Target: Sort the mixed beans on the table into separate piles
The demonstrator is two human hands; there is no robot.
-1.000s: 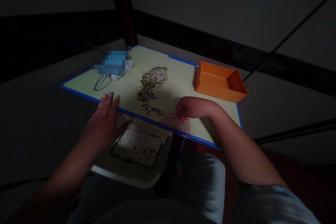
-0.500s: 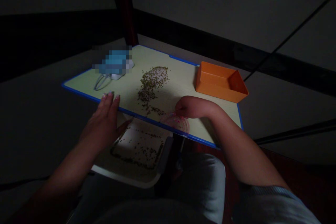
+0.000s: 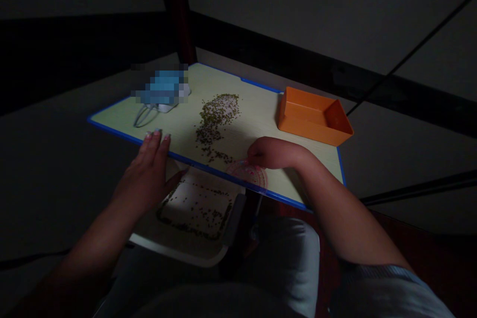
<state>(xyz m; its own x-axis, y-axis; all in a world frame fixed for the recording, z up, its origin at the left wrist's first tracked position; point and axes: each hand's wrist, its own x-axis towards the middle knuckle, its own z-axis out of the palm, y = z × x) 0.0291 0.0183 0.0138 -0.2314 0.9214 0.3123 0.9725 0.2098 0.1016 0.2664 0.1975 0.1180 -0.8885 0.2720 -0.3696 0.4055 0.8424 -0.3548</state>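
Observation:
My right hand (image 3: 269,153) is closed on a clear protractor (image 3: 249,175) with pink and red markings, at the front edge of a pale yellow board with a blue rim (image 3: 253,109). My left hand (image 3: 146,171) lies with fingers stretched out, fingertips over the board's front left edge. Between the hands and farther back, small green and brown beans or grains (image 3: 219,112) are spread in a strip, mixed with paler bits. Below the front edge is a white tub (image 3: 208,261), with dark beans scattered on its bottom and along its sides. My right fingertips are partly hidden.
An open orange box (image 3: 315,129) stands at the board's right back. A blurred-out blue and white item (image 3: 164,90) with a grey loop or strap lies at the left. A dark red post (image 3: 175,15) rises behind the board, and my legs are beneath it.
My right hand and the protractor have shifted very slightly to the left along the board's front edge. My left hand and the bean strip look the same.

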